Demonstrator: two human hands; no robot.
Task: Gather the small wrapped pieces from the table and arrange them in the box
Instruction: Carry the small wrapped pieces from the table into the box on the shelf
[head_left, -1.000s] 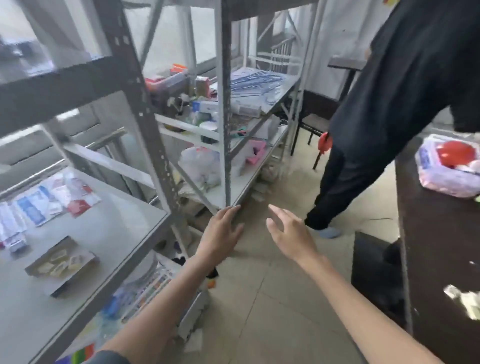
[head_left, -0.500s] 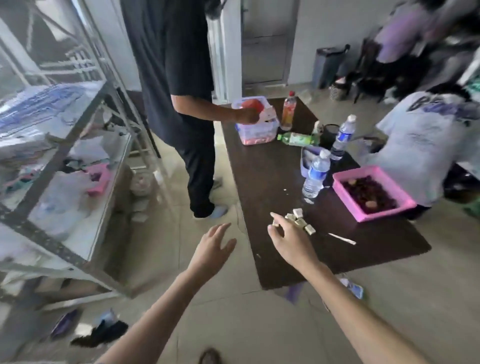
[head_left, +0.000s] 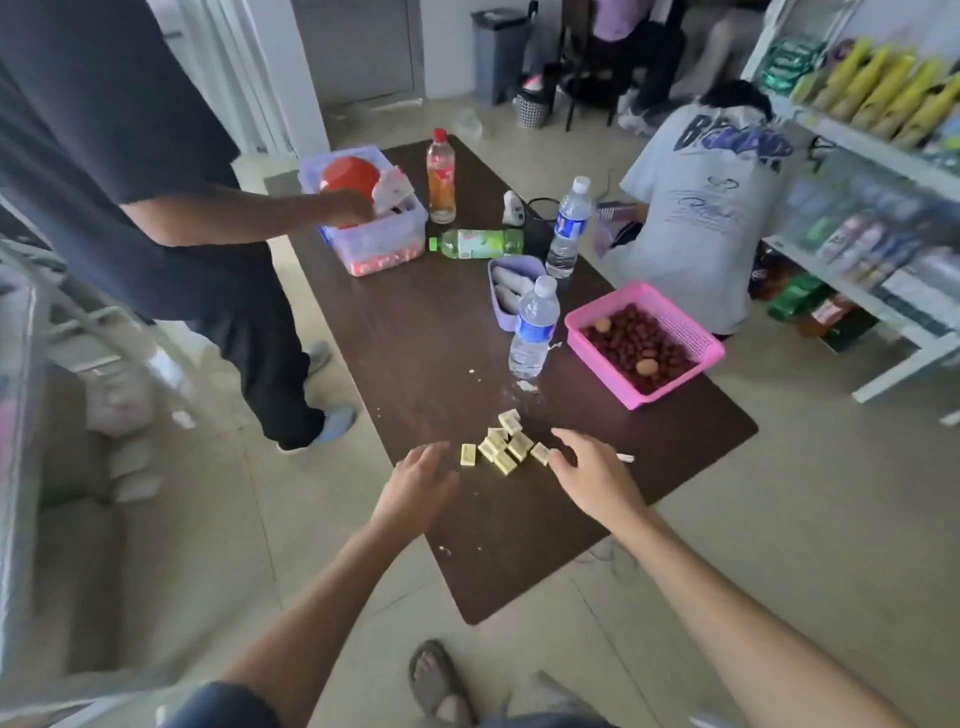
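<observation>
With both hands, left (head_left: 415, 486) and right (head_left: 592, 475), spread empty beside the wrapped pieces (head_left: 504, 444), a careless sweep could knock some off the table (head_left: 415, 332).

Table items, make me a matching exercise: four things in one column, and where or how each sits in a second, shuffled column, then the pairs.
Things:
1. green bottle
2. pink basket
3. wrapped pieces
4. red-capped bottle

Place or state:
A. clustered near the table's near end, between the two hands
B. lying on its side
C. at the table's right edge, holding dark red fruit
D. upright at the far end, beside the clear box

Pairs: 1-B, 2-C, 3-A, 4-D
</observation>
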